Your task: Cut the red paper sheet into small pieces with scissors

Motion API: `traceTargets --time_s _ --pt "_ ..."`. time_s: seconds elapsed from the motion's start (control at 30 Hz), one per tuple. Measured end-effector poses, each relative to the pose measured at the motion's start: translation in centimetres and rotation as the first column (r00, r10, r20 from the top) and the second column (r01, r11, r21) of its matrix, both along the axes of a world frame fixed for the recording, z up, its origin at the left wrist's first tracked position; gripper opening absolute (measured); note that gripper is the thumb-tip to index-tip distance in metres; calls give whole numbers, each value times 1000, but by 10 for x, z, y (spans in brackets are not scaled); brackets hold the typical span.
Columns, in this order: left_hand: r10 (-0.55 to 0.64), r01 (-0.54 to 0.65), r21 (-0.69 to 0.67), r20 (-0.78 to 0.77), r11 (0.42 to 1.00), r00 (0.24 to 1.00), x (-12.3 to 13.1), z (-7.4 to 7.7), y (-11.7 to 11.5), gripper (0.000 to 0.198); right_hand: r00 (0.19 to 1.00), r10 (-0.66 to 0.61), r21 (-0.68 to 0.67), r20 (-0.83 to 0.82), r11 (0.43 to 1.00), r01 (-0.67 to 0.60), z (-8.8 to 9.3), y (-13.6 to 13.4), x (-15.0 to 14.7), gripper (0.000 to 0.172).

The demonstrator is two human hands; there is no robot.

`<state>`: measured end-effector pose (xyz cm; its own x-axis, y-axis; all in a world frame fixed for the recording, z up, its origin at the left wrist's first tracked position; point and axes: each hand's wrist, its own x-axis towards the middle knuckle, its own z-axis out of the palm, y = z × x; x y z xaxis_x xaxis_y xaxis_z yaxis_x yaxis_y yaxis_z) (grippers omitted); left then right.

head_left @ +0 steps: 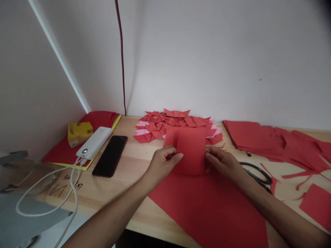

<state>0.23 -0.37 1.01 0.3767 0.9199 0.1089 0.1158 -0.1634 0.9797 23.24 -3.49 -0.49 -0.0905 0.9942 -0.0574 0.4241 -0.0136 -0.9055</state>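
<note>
Small red paper square [190, 148] pinched upright between left hand [162, 162] and right hand [223, 162], both gripping its edges.

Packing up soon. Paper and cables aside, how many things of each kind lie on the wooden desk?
Phone: 1
Power bank: 1
Yellow pack: 1
Scissors: 1
Total: 4
Unclear grey things at far left not counted.

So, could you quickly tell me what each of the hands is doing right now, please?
Left hand: closed, pinching the left edge of the red paper square.
Right hand: closed on the same square's right edge.
</note>
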Motion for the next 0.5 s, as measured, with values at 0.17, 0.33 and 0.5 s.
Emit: traceTargets --time_s 0.17,0.33,0.5 --pt "105 -13 -311 281 950 954 -3 -9 7 32 952 -73 109 296 993 42 28 -8 22 32" --pt "240 75 -497 541 864 806 -8 -8 16 19 745 -77 11 663 996 93 28 -29 69 24" --pt "344 119 -592 606 797 717 -10 0 18 9 728 -77 58 682 997 51 7 -49 87 13"
